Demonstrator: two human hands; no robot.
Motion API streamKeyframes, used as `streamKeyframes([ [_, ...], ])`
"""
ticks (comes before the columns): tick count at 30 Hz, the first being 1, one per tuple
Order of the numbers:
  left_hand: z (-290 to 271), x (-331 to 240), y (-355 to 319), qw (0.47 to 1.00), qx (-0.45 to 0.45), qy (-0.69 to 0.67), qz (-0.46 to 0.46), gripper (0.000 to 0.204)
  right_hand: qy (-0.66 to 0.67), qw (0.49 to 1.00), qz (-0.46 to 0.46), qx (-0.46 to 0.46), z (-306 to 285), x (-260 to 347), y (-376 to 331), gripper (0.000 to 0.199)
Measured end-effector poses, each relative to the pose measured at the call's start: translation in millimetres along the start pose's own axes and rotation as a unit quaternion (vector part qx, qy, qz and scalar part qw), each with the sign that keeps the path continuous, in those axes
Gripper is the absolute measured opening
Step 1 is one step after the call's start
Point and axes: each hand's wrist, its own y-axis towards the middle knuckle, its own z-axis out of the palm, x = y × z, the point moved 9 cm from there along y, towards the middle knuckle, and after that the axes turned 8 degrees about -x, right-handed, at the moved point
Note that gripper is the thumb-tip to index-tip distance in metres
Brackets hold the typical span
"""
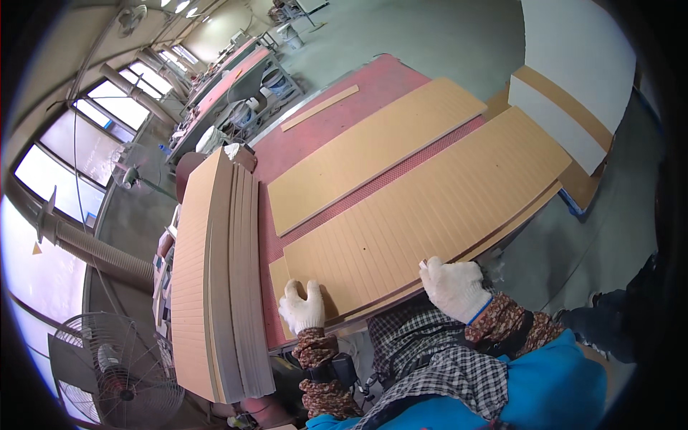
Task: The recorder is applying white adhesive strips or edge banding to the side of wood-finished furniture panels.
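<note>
My left hand (pixel 302 309), in a white knit glove, rests at the near left corner of a tan grooved panel (pixel 430 193). Its thumb and fingers are spread apart. Along the panel's near edge, my right hand (pixel 456 288) has its gloved fingers curled together; a small brownish bit shows at the fingertips, too small to name. The grooved panel lies flat, slightly askew, over another tan board (pixel 278 276) whose edge shows at the left and along the near side. Beyond it, a plain tan board (pixel 376 150) lies roughly parallel on the red tabletop (pixel 271 244).
A stack of grooved panels (pixel 229 287) stands on edge at the left. A narrow tan strip (pixel 319 107) lies at the table's far side. White and tan sheets (pixel 573 86) stand at the right. A caged floor fan (pixel 118 365) is at the lower left.
</note>
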Motion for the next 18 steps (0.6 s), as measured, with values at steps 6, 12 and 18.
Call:
streamKeyframes([
  [6,0,-11,-19,1.0,-0.002,-0.013,0.008,0.067,-0.006,1.0,0.026,0.002,-1,-24,-4,0.031],
  [12,12,-38,-43,0.996,0.013,-0.067,0.064,0.064,-0.039,0.999,0.005,-0.023,-15,-67,-5,0.024],
  [18,23,-69,-52,0.98,0.021,-0.126,0.152,0.056,-0.072,0.996,0.033,-0.035,-23,-103,-9,0.017],
])
